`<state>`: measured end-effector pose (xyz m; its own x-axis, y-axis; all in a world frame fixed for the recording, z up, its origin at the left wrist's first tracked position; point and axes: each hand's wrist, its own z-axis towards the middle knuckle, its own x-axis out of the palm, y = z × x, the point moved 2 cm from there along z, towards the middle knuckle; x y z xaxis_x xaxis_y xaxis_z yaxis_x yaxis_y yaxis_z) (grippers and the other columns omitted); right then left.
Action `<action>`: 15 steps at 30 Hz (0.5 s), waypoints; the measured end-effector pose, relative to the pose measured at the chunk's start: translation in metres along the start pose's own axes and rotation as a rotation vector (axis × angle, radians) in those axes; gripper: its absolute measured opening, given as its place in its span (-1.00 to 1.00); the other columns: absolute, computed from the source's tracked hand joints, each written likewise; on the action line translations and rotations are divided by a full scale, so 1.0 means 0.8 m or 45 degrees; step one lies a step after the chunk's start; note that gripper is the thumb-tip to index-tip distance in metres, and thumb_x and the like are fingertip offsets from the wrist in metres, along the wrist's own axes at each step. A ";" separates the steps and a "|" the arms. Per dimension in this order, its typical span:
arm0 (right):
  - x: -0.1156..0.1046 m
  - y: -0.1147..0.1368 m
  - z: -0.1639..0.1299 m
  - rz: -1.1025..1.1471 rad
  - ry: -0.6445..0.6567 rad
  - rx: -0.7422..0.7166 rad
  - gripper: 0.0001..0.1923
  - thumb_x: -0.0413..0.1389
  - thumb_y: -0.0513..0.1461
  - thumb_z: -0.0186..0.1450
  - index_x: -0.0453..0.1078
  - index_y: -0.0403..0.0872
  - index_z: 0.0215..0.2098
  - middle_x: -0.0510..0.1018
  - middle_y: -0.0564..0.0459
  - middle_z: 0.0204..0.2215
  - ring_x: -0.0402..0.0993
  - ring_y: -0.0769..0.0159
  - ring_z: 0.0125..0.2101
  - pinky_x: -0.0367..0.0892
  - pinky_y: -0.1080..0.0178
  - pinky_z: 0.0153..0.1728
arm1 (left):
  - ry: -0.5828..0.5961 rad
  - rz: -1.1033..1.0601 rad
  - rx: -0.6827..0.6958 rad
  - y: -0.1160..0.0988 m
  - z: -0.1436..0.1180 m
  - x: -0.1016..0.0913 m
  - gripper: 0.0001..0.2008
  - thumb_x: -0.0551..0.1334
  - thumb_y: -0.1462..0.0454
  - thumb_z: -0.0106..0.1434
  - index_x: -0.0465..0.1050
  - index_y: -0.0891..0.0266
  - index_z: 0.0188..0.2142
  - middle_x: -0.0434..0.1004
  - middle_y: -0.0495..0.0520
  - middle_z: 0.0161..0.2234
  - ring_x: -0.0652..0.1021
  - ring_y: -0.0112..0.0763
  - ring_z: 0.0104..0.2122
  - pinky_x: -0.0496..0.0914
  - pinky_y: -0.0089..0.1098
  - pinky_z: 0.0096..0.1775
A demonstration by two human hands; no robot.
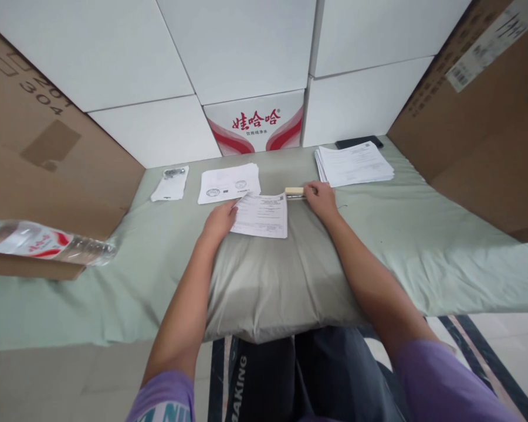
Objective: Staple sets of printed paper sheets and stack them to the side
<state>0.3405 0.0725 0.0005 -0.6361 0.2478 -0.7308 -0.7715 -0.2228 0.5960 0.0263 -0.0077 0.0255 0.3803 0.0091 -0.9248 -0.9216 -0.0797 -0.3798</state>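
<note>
Papers (263, 217) in left hand (220, 221), stapler (294, 191) in right hand (321, 199)

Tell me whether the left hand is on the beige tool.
No, the left hand is at the printed paper; the right hand is on the beige tool.

on the worktop (444, 252) we find a few sheets (264, 220) in the middle. directly at their right is a stapler-like tool (294, 191). behind them, a little to the left, lies one pile of papers (229, 179); further left, a small leaf (169, 189) carries some tiny pieces (175, 173). at the right we have the other pile (356, 164), with a phone (356, 142) just behind it. large cartons (39, 140) stand at both sides, a bottle (48, 241) before the left one, and stacked boxes (242, 47) close the back.
</note>
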 end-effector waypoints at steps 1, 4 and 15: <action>0.000 0.000 0.000 -0.002 0.005 0.002 -0.63 -0.04 -0.12 0.38 0.59 -0.09 -0.18 0.65 -0.09 -0.20 0.42 0.09 -0.12 0.19 0.11 -0.02 | 0.004 0.031 -0.013 -0.003 -0.002 -0.001 -0.54 0.02 0.22 0.44 0.48 0.12 0.23 0.61 0.20 0.11 0.57 -0.04 0.13 0.40 -0.14 0.16; 0.000 0.000 0.000 -0.003 0.014 0.010 -0.62 -0.04 -0.12 0.38 0.59 -0.09 -0.19 0.65 -0.10 -0.21 0.42 0.08 -0.12 0.20 0.11 -0.03 | 0.011 0.101 -0.037 -0.007 -0.005 -0.004 -0.53 0.01 0.22 0.44 0.45 0.07 0.25 0.60 0.19 0.13 0.57 -0.04 0.13 0.41 -0.14 0.14; 0.003 -0.003 0.002 0.055 -0.017 0.007 -0.62 -0.04 -0.10 0.35 0.59 -0.08 -0.22 0.65 -0.10 -0.22 0.40 0.07 -0.15 0.20 0.08 -0.03 | 0.013 0.181 -0.051 -0.009 -0.008 -0.012 -0.56 0.01 0.20 0.45 0.47 0.05 0.23 0.61 0.17 0.11 0.57 -0.06 0.11 0.42 -0.18 0.11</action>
<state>0.3411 0.0751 -0.0021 -0.6688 0.2505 -0.7000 -0.7434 -0.2282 0.6287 0.0300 -0.0138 0.0375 0.2475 -0.0155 -0.9688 -0.9624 -0.1195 -0.2439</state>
